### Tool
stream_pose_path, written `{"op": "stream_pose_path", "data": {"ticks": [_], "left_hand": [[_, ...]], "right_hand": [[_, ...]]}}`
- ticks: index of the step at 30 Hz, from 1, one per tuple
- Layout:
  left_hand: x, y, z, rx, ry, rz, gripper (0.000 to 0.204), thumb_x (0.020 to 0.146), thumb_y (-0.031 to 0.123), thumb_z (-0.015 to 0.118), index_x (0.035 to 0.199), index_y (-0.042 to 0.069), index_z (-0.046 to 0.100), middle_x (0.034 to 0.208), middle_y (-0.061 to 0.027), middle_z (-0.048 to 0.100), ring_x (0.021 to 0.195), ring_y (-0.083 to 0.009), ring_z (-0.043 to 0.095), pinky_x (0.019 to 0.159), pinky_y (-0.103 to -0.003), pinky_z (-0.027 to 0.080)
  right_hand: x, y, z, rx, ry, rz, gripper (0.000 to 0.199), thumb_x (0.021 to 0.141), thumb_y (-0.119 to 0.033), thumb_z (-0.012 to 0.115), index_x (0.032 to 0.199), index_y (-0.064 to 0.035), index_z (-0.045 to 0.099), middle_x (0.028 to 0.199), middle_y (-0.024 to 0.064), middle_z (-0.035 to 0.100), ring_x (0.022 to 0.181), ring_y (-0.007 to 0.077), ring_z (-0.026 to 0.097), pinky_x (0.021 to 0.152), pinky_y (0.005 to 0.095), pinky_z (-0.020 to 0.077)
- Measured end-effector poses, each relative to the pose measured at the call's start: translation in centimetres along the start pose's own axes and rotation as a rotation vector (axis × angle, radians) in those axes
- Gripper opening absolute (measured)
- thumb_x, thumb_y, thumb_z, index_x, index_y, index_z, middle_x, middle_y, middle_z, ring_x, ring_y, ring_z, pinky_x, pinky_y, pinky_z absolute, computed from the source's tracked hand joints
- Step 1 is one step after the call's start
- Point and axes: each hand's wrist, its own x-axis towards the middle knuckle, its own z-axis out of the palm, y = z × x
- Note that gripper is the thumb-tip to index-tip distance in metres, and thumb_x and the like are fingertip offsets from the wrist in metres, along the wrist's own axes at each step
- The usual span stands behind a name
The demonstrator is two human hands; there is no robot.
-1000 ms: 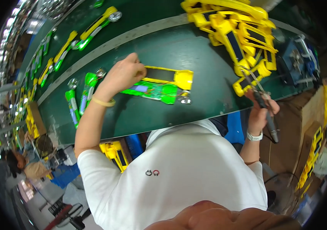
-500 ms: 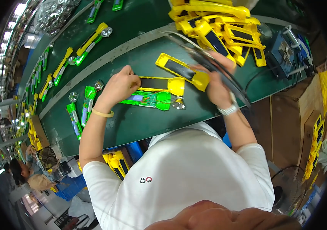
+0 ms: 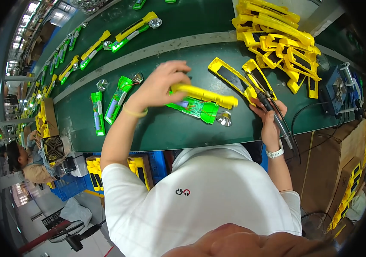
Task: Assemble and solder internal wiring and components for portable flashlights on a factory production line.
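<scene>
My left hand (image 3: 164, 85), blurred, is closed over one end of a yellow flashlight housing half (image 3: 211, 96); its smooth outer side faces up. Just beneath lies a green flashlight half (image 3: 200, 110) with a circuit board, wires and a purple cell, and a silver reflector (image 3: 224, 119) is at its end. My right hand (image 3: 270, 115) grips a dark soldering iron (image 3: 265, 101), its tip angled away from me. A thin dark cable or tool runs alongside. Beyond that hand, two yellow halves (image 3: 230, 77) with dark panels lie on the green bench.
Yellow housings (image 3: 283, 32) are heaped at the far right. A blue soldering station (image 3: 334, 92) with a stand is near the right edge. Two green flashlight halves (image 3: 116, 100) lie left of my arm. Paired yellow and green flashlights (image 3: 133, 32) line the far strip; a person sits far left.
The yellow half under my left hand has been turned from inside up to outer side up. My right hand has drawn back from the heap; another yellow half now lies apart from it.
</scene>
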Motion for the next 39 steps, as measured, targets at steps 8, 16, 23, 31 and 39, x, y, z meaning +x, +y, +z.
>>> {"op": "stream_pose_path", "data": {"ticks": [8,16,23,31,39], "left_hand": [[-4.2,0.3,2.4,-0.219,0.061,-0.173,0.044,0.066,0.009,0.075,0.097,0.007,0.044,0.104,-0.0145,0.053,0.096,-0.0319,0.053,0.084,-0.036,0.044],[10.3,-15.0,0.2,0.032,0.304,-0.358,0.048,0.068,0.012,0.073,0.104,0.004,0.042,0.099,-0.0167,0.051,0.095,-0.0318,0.052,0.083,-0.035,0.043],[20.0,-24.4,-7.8,-0.174,-0.139,-0.677,0.066,0.060,0.048,0.079,0.100,-0.001,0.059,0.097,-0.0129,0.063,0.091,-0.0252,0.060,0.076,-0.032,0.048],[21.1,-31.3,-2.7,0.369,0.292,-0.939,0.084,0.062,0.041,0.079,0.123,-0.004,0.041,0.099,-0.0293,0.060,0.096,-0.0378,0.059,0.086,-0.039,0.047],[8.1,-8.1,-7.1,-0.067,-0.142,-0.521,0.057,0.065,0.019,0.075,0.116,0.006,0.055,0.113,-0.0155,0.058,0.107,-0.0270,0.056,0.091,-0.035,0.044]], "right_hand": [[2.8,0.6,-0.1,0.112,-0.106,0.185,0.034,0.096,-0.029,0.040,0.118,-0.0067,0.025,0.120,0.0217,0.046,0.110,0.0314,0.054,0.091,0.0419,0.0469],[4.4,2.1,3.7,0.068,-0.080,0.221,0.036,0.096,-0.034,0.039,0.119,-0.0096,0.026,0.117,0.0189,0.047,0.106,0.0327,0.055,0.090,0.0451,0.0452],[4.3,2.5,3.3,-0.073,-0.085,0.109,0.042,0.092,-0.038,0.048,0.111,-0.0040,0.033,0.108,0.0137,0.047,0.098,0.0216,0.054,0.088,0.0356,0.0418],[5.0,2.0,3.9,0.127,-0.126,0.146,0.039,0.093,-0.035,0.047,0.110,-0.0025,0.033,0.109,0.0168,0.051,0.097,0.0212,0.056,0.088,0.0346,0.0428],[5.0,2.4,3.0,0.177,-0.115,0.243,0.028,0.097,-0.023,0.039,0.114,-0.0050,0.027,0.108,0.0196,0.052,0.103,0.0277,0.058,0.088,0.0365,0.0461]]}}
